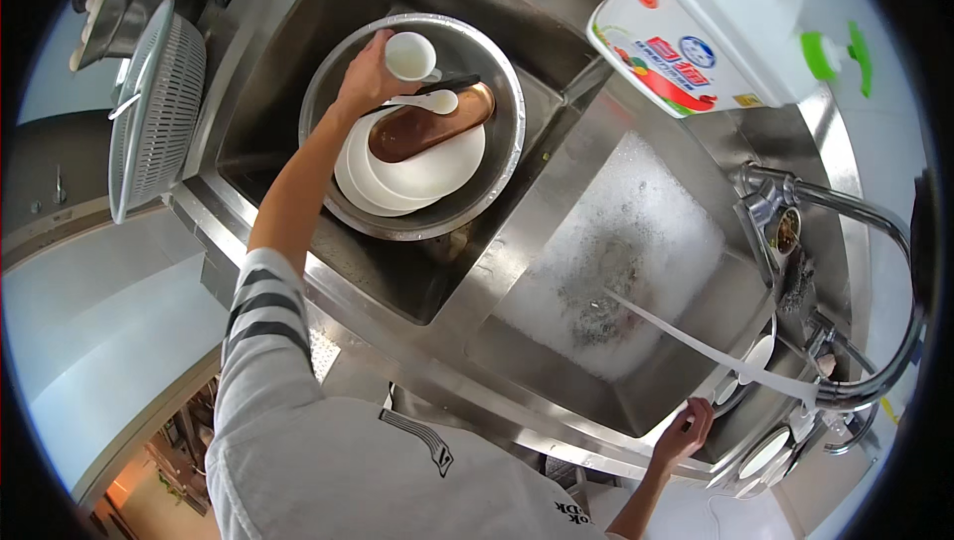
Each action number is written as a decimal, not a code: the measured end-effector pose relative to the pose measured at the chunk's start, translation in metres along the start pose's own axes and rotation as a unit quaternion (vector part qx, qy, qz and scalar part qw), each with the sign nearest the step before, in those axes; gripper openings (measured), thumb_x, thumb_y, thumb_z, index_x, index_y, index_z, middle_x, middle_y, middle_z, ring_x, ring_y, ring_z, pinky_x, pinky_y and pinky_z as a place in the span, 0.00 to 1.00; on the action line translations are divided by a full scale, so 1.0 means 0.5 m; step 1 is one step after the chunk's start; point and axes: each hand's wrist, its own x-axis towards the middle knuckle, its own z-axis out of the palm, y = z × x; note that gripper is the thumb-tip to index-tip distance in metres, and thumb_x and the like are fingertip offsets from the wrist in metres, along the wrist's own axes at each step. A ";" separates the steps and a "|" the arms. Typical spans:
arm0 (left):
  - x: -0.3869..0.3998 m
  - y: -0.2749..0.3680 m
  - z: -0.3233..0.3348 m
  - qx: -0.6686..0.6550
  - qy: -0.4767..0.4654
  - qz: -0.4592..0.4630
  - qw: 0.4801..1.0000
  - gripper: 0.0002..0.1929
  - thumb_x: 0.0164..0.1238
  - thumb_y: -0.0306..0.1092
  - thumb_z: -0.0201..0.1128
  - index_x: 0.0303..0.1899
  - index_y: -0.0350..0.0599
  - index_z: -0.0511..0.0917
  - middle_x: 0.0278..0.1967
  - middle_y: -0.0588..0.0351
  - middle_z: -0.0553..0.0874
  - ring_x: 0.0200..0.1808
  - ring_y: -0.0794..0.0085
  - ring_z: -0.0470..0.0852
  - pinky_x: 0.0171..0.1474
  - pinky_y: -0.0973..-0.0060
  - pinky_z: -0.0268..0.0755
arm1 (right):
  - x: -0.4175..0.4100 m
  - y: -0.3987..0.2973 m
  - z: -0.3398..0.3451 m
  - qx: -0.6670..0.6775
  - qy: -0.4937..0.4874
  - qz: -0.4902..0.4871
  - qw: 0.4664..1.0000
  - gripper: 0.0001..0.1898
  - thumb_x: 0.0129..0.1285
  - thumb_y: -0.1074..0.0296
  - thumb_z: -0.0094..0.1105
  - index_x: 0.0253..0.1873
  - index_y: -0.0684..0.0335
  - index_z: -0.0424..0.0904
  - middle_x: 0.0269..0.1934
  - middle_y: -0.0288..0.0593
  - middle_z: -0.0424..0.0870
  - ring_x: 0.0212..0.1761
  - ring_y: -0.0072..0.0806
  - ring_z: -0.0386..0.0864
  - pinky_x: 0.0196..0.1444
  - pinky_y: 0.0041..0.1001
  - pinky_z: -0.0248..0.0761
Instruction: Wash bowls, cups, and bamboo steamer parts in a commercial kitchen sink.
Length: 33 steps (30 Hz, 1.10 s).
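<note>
My left hand (371,78) holds a small white cup (410,56) over a round stainless-steel basin (510,145). Inside the basin lie stacked white plates (440,176). On top of them rests a long brown oval dish (406,132), with a white spoon (440,102) and dark chopsticks (462,83) across it. Lower right, my right hand (684,430) is at the front rim of the sink, its fingers curled; a bright white patch beside it makes its grip unclear. Water runs from the curved faucet (879,383) into the foamy water (626,257) of the middle sink compartment.
A large white detergent jug (693,33) with a green pump stands at the back. A plastic colander (171,108) leans at the left. More white dishes (764,450) stand at the far right, and a small bowl with food scraps (787,231) sits behind the faucet base.
</note>
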 end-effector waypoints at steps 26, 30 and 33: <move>-0.422 0.503 0.022 -0.712 -0.319 -0.140 0.610 0.35 0.62 0.53 0.58 0.66 0.44 0.61 0.56 0.46 0.75 0.56 0.57 0.76 0.54 0.54 0.75 | 0.052 -0.055 0.406 -0.085 -0.251 -0.059 0.962 0.32 0.56 0.63 0.63 0.66 0.49 0.63 0.61 0.51 0.69 0.64 0.50 0.66 0.57 0.52 0.65; -0.468 0.582 0.172 -0.568 -0.383 -0.143 0.714 0.34 0.58 0.33 0.68 0.64 0.39 0.62 0.56 0.54 0.76 0.55 0.70 0.78 0.54 0.68 0.76 | 0.103 -0.003 0.431 0.095 -0.409 0.027 0.907 0.34 0.57 0.67 0.62 0.68 0.51 0.58 0.57 0.53 0.72 0.59 0.47 0.72 0.53 0.53 0.70; -0.464 0.595 0.289 -0.438 -0.403 -0.156 0.788 0.44 0.43 0.33 0.78 0.63 0.41 0.61 0.53 0.50 0.76 0.56 0.67 0.77 0.55 0.69 0.74 | 0.130 0.011 0.418 0.478 -0.225 0.494 0.690 0.23 0.61 0.65 0.58 0.62 0.54 0.70 0.49 0.47 0.79 0.51 0.35 0.76 0.51 0.35 0.71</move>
